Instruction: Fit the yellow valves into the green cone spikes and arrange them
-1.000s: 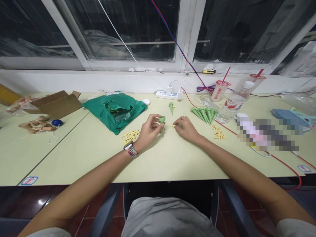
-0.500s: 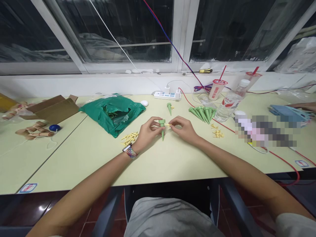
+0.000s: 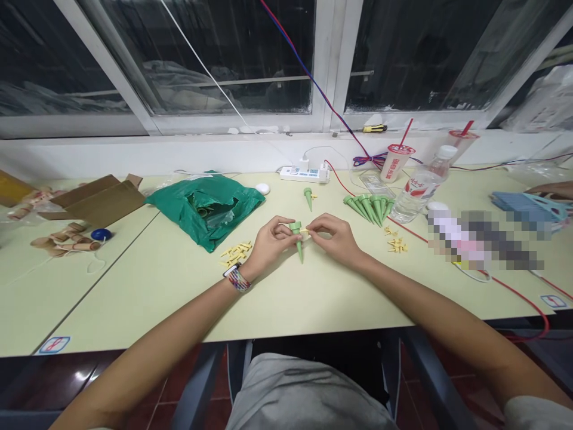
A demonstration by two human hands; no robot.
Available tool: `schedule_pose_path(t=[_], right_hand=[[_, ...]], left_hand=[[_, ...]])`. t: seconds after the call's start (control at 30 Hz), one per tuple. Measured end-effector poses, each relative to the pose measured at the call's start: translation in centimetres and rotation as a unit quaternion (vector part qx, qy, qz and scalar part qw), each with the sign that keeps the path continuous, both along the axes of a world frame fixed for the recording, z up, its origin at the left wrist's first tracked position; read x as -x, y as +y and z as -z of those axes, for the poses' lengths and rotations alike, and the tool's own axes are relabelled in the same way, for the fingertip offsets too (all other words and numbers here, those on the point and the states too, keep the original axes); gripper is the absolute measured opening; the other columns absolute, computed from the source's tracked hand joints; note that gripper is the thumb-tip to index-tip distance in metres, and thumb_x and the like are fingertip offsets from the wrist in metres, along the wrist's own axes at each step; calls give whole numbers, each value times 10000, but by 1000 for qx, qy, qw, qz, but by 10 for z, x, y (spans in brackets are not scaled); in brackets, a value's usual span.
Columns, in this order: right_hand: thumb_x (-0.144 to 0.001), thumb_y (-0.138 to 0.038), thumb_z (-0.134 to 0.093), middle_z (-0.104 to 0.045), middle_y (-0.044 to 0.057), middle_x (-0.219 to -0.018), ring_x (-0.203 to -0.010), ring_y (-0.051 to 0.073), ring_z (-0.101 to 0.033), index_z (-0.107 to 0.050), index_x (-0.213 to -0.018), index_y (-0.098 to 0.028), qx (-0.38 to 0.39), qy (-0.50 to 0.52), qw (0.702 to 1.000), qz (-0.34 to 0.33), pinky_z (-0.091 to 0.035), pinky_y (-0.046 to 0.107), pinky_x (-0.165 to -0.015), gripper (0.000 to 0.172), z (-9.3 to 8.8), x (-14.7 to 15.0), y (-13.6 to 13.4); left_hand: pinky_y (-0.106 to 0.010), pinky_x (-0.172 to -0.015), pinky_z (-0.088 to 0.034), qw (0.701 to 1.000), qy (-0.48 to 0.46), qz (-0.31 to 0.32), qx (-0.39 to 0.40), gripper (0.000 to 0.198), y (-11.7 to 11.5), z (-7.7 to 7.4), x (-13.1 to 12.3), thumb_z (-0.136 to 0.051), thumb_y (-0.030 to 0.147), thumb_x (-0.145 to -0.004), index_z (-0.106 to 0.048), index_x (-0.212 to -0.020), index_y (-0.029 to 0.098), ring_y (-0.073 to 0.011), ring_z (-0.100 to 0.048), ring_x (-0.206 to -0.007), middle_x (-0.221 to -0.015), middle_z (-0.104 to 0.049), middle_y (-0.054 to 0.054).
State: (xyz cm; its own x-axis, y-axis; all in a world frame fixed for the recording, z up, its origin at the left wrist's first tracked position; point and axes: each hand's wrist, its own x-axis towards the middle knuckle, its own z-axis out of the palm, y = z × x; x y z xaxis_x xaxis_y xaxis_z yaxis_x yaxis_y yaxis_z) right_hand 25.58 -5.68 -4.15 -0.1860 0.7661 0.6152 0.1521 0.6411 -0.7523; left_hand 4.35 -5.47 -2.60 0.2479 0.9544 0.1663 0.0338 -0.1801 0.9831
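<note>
At the pale table (image 3: pixel 277 310), right of the green bag (image 3: pixel 185 200), the left hand (image 3: pixel 270 246) grips a green spike (image 3: pixel 300 250), near-upright, tip down; the right hand (image 3: pixel 336 239) pinches a yellow peg (image 3: pixel 305 232) crosswise at its head.

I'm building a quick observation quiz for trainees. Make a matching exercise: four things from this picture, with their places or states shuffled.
Things
1. Blue ball
2. Green spike nearest the person
3. Yellow-and-black tool
4. Green bag

Places or states
A. On the window ledge
B. Torn open
C. In the left hand, point downward
D. Beside wooden pieces

Pairs: 1-D, 2-C, 3-A, 4-B
</note>
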Motion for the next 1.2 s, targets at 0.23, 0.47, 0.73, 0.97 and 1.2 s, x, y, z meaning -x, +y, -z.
schedule_pose_path(t=[0.23, 0.47, 0.73, 0.97, 1.2], right_hand=[[-884, -372, -785, -745, 57, -876, -816, 198, -714, -833, -913, -247, 52, 24, 998, -7, -624, 359, -757, 137, -2, 2, -2], [-842, -414, -817, -752, 63, -868, -820, 203, -718, -828, -862, -232, 89, 41, 995, -21, -608, 348, -743, 183, -6, 4, -1], [-740, -487, -897, -774, 41, -833, -790, 212, -763, -757, -898, -200, 239, 150, 955, -91, -657, 407, -848, 356, -6, 7, 4], [-679, -487, -936, -782, 53, -798, -741, 224, -774, -757, -849, -182, 267, 161, 945, -100, -669, 403, -789, 392, -4, 6, 5], [-688, -447, -931, -781, 52, -789, -736, 212, -769, -781, -829, -178, 239, 139, 956, -97, -660, 376, -771, 339, -3, 6, 5]], left_hand=[[-304, -697, -622, 1000, -15, 5, 3, 522, -4, -1, 2, -955, 394, -682, -620, -1015, 171, -174, -738, -684, -746, -700, 14], [-297, -672, -606, 1000, 0, 8, -9, 512, 0, -2, 4, -943, 383, -710, -686, -1089, 156, -177, -730, -677, -777, -733, -15], [-363, -805, -646, 997, -58, 19, 37, 536, 11, 0, 7, -913, 414, -757, -755, -1210, 174, -237, -779, -872, -991, -812, -107], [-375, -845, -641, 997, -63, 5, 41, 522, 6, -3, 5, -969, 346, -681, -788, -1133, 159, -213, -769, -799, -858, -807, -73], [-406, -825, -650, 997, -51, 0, 50, 534, 3, -6, 2, -988, 365, -644, -787, -1088, 148, -229, -765, -777, -823, -802, -77]])
